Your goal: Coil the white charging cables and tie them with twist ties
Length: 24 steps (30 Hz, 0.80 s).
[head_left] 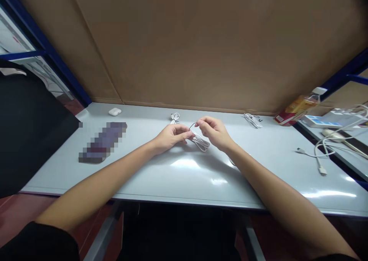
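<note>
Over the middle of the table, my left hand [174, 137] is closed on a coiled white cable [201, 142], whose loops stick out to the right of the fingers. My right hand [214, 130] pinches one end of a thin black twist tie [193, 125], which arcs across to my left fingertips. Just behind my left hand lies a white cable bundle [175, 117] bound with a dark tie. Farther right, near the back edge, rests one more coiled white cable [253, 120]. Part of another white cable shows beside my right forearm.
A white earbud case [115, 111] and a pixelated dark object [105, 142] are on the left. At right, a drink bottle [299, 107] leans near the brown back panel [201, 50]. Loose white cables [319, 153] hang over the right side of the table [184, 184].
</note>
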### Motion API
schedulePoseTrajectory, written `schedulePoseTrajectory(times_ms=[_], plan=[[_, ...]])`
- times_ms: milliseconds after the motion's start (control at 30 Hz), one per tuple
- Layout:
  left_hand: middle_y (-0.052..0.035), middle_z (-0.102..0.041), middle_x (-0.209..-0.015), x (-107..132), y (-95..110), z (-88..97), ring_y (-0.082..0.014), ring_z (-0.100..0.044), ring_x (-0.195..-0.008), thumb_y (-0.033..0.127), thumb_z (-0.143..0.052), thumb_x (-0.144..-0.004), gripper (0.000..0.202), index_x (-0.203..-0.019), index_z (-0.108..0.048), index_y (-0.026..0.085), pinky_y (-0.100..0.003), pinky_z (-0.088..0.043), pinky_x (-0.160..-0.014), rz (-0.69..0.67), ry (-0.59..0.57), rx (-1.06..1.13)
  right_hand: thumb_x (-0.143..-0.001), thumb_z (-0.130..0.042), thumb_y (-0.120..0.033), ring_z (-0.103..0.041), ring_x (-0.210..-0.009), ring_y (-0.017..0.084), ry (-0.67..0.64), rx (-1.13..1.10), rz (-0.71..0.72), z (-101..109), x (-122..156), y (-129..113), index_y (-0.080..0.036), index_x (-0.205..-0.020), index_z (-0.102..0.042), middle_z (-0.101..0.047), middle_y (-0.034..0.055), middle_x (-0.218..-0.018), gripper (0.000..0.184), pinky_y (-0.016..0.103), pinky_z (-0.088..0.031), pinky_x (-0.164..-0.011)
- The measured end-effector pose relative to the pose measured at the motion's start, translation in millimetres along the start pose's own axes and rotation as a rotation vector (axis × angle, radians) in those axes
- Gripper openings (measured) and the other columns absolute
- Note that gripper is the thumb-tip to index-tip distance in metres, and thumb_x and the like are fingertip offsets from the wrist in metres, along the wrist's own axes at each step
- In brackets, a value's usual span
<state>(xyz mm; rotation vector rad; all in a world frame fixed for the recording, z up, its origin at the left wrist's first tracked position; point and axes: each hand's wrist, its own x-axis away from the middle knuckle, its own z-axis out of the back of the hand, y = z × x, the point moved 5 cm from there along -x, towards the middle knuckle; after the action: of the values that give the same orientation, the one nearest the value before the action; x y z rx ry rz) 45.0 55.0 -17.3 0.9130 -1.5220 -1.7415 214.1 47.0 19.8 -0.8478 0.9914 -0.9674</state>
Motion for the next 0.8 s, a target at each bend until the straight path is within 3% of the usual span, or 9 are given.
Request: schedulePoseTrajectory(times_ms=[167, 367, 500, 600, 733, 800], plan=[[-0.0072, -0.076, -0.087, -1, 5, 9.4, -0.0186, -0.069, -0.078, 0.043, -0.077, -0.082, 0.029, -0.091, -0.077, 0.016, -0.032, -0.054, -0.074, -0.030, 0.102, -0.192, -0.092, -0.054, -0.038, -0.042, -0.061, 0.013, 0.008, 0.191, 0.022, 10, -1, -4, -0.019, -0.082, -0.067, -0.050, -0.0026, -0.066, 0.025, 0.027, -0.033, -0.057], [-0.0045, -0.078, -0.086, 5, 21, 13.5, -0.0176, -0.066, -0.074, 0.035, -0.068, -0.087, 0.021, -0.091, -0.081, 0.019, -0.030, -0.049, -0.069, -0.127, 0.222, -0.531, -0.090, -0.053, -0.027, -0.042, -0.058, 0.012, -0.023, 0.411, 0.107, 7, 2, -8, -0.019, -0.075, -0.066, -0.053, -0.0023, -0.063, 0.021, 0.028, -0.031, -0.056], [-0.0042, -0.077, -0.088, 7, 19, 14.3, -0.0168, -0.065, -0.073, 0.036, -0.068, -0.086, 0.022, -0.096, -0.079, 0.020, -0.029, -0.050, -0.068, -0.154, 0.252, -0.547, -0.091, -0.053, -0.029, -0.041, -0.056, 0.012, -0.038, 0.454, 0.114, 15, -2, -8, -0.019, -0.078, -0.068, -0.051, -0.0027, -0.061, 0.023, 0.028, -0.031, -0.055], [-0.0049, -0.077, -0.091, 6, 13, 16.3, -0.0171, -0.066, -0.076, 0.037, -0.068, -0.087, 0.027, -0.104, -0.076, 0.019, -0.030, -0.053, -0.071, -0.165, 0.270, -0.546, -0.092, -0.054, -0.035, -0.042, -0.056, 0.013, -0.002, 0.494, 0.055, 44, -10, -1, -0.019, -0.083, -0.071, -0.051, -0.0020, -0.061, 0.026, 0.028, -0.032, -0.054], [-0.0047, -0.076, -0.097, 6, 8, 6.1, -0.0168, -0.065, -0.078, 0.033, -0.060, -0.092, 0.024, -0.104, -0.075, 0.020, -0.030, -0.053, -0.073, -0.213, 0.145, -0.638, -0.093, -0.055, -0.040, -0.042, -0.054, 0.013, 0.114, 0.564, -0.099, 98, -16, 19, -0.020, -0.087, -0.073, -0.052, -0.0009, -0.062, 0.027, 0.030, -0.030, -0.051], [-0.0044, -0.075, -0.103, 7, 8, -0.2, -0.0173, -0.066, -0.083, 0.030, -0.058, -0.092, 0.024, -0.106, -0.074, 0.021, -0.031, -0.054, -0.077, -0.255, 0.101, -0.685, -0.093, -0.056, -0.041, -0.040, -0.053, 0.013, 0.097, 0.598, -0.174, 116, -17, 31, -0.021, -0.089, -0.074, -0.053, -0.0005, -0.063, 0.028, 0.030, -0.030, -0.050]])
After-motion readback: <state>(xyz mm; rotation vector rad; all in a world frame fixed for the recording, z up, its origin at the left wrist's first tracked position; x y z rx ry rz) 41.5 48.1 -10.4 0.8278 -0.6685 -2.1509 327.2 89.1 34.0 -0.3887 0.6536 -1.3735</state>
